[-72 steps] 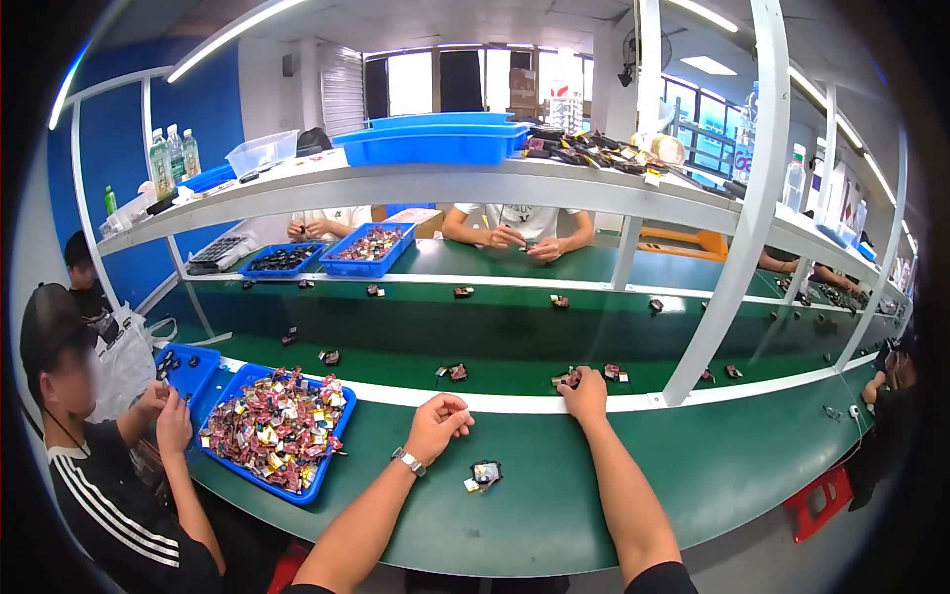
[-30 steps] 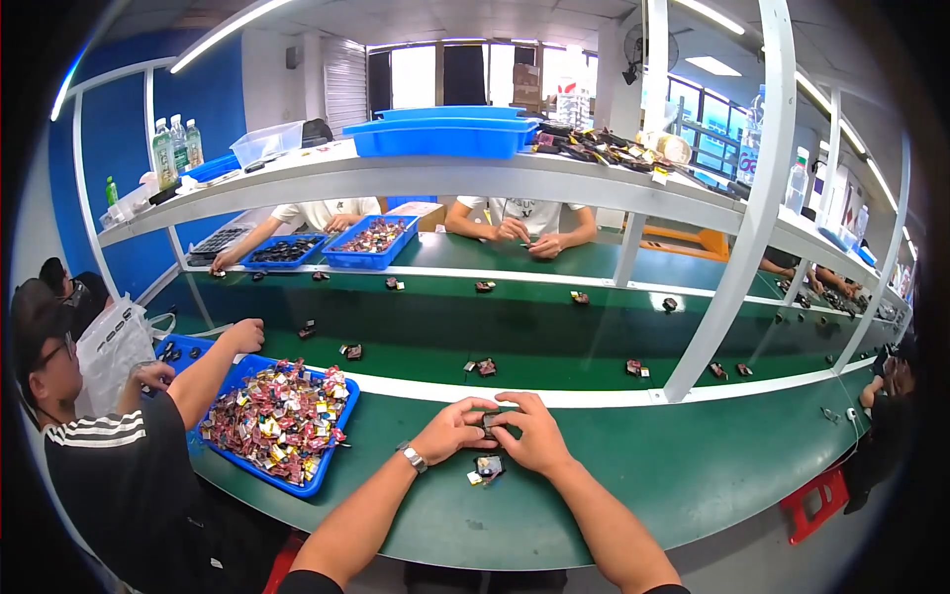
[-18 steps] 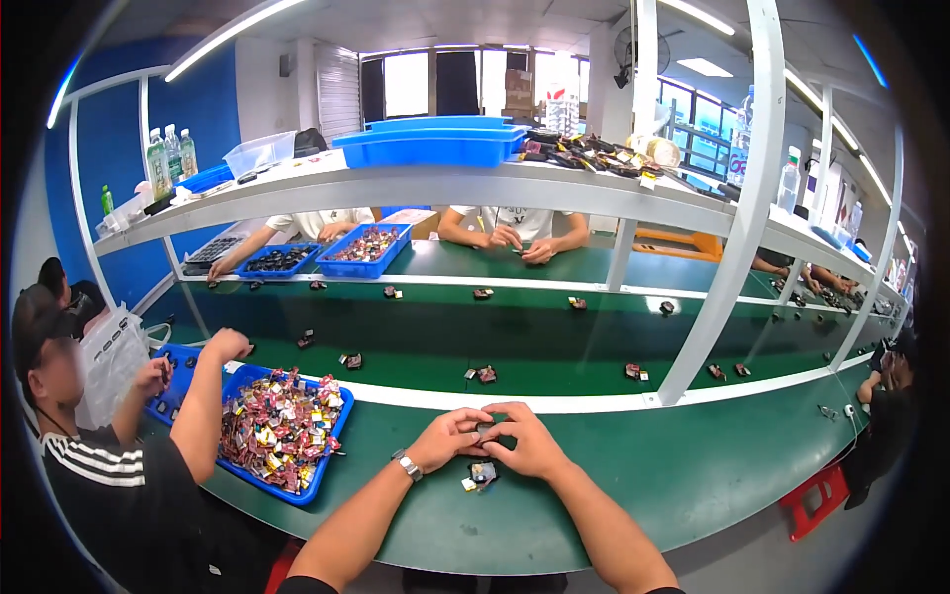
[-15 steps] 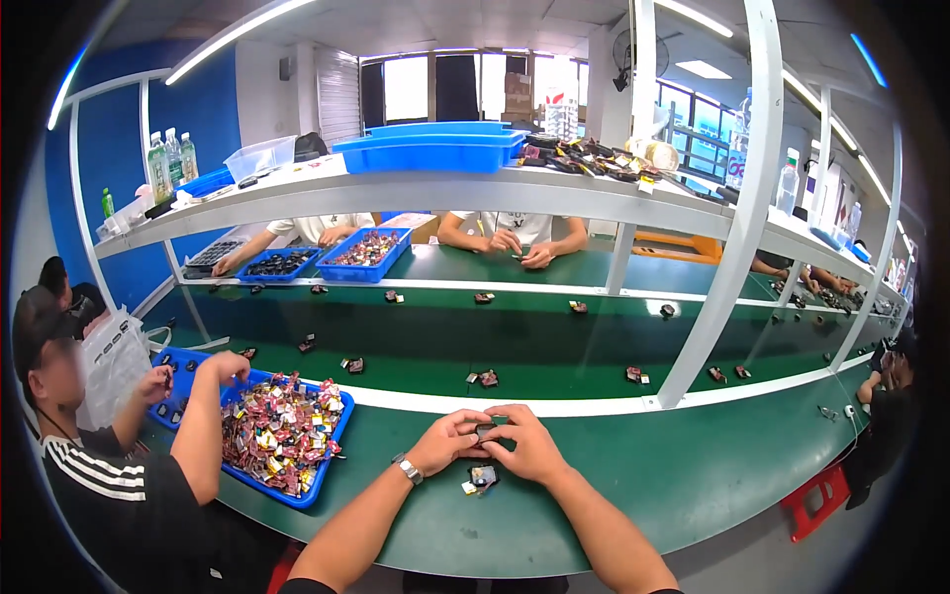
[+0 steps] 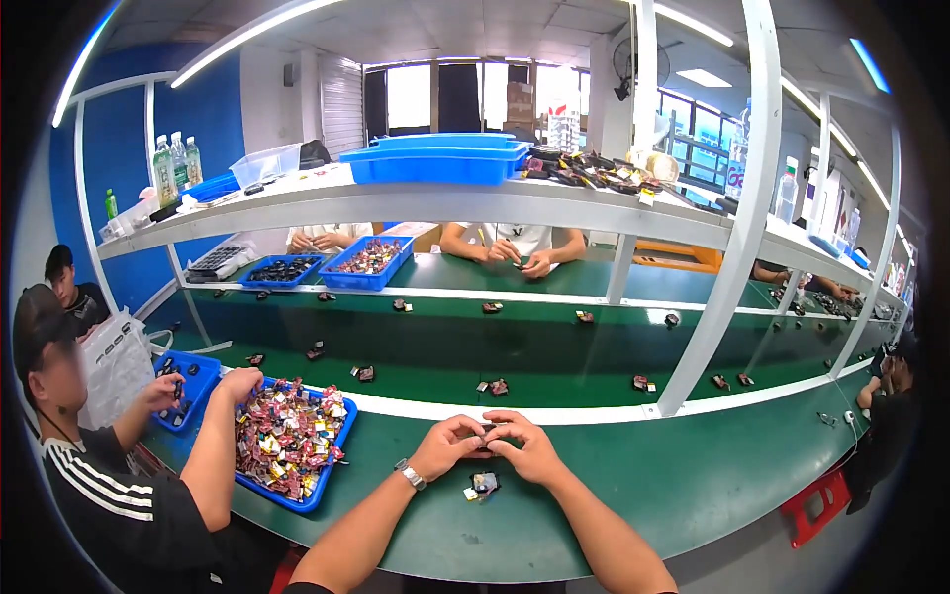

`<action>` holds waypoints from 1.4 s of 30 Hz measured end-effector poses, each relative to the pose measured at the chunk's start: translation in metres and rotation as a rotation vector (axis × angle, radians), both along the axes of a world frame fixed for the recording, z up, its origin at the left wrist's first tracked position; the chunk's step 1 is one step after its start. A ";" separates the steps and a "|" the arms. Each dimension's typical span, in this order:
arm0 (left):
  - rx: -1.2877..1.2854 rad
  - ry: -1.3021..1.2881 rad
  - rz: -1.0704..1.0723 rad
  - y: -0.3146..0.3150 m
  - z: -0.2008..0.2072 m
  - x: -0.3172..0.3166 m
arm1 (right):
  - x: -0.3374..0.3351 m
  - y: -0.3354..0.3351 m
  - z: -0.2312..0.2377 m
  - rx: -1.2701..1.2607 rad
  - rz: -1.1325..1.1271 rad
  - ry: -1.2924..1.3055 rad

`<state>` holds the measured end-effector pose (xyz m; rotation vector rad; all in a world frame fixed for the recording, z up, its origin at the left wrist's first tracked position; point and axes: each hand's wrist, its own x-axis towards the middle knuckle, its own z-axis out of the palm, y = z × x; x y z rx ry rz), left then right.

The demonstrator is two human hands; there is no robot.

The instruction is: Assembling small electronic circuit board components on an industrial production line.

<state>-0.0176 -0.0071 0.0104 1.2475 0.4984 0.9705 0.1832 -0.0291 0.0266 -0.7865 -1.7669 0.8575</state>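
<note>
My left hand (image 5: 445, 448) and my right hand (image 5: 524, 448) meet over the green table, fingers curled in and thumbs almost touching. Between them they grip a small dark plastic piece (image 5: 487, 430); the fingers hide most of it, so its exact kind cannot be made out. Just below, on the tabletop, lies a small electronic assembly (image 5: 483, 484) with a clear-grey part, dark edges and a white-yellow tab. Neither hand touches that assembly.
To my left, a blue tray (image 5: 348, 426) is heaped with red, white and yellow electronic parts; a co-worker (image 5: 148, 485) reaches over it. Beyond a white rail (image 5: 554, 416), a green conveyor belt (image 5: 435, 381) carries spaced assemblies. A white post (image 5: 727, 208) rises at right.
My hands stay together around the dark piece, fingers slightly shifted. Assemblies on the belt sit a little further right. The co-worker at left has raised a dark part above the smaller tray.
</note>
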 end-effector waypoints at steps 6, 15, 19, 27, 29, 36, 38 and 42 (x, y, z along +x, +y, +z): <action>0.050 0.033 0.026 -0.003 0.005 0.003 | 0.003 0.002 -0.005 -0.167 0.080 0.109; -0.097 0.041 -0.020 0.002 -0.004 0.004 | 0.001 -0.009 0.012 0.162 -0.149 -0.262; -0.085 0.075 0.036 -0.006 0.006 0.011 | -0.002 -0.011 0.009 0.240 -0.238 -0.358; -0.150 -0.104 -0.036 -0.003 -0.004 0.009 | -0.009 -0.014 0.013 0.406 -0.343 -0.338; -0.143 -0.116 -0.033 -0.002 -0.006 0.009 | -0.011 -0.014 0.013 0.456 -0.355 -0.356; -0.164 -0.150 -0.047 0.001 -0.010 0.008 | -0.011 -0.012 0.007 0.307 -0.310 -0.251; -0.178 -0.152 -0.050 0.002 -0.011 0.008 | -0.011 -0.012 0.008 0.319 -0.317 -0.275; -0.173 -0.153 -0.046 0.003 -0.012 0.006 | -0.015 -0.014 0.008 0.306 -0.344 -0.270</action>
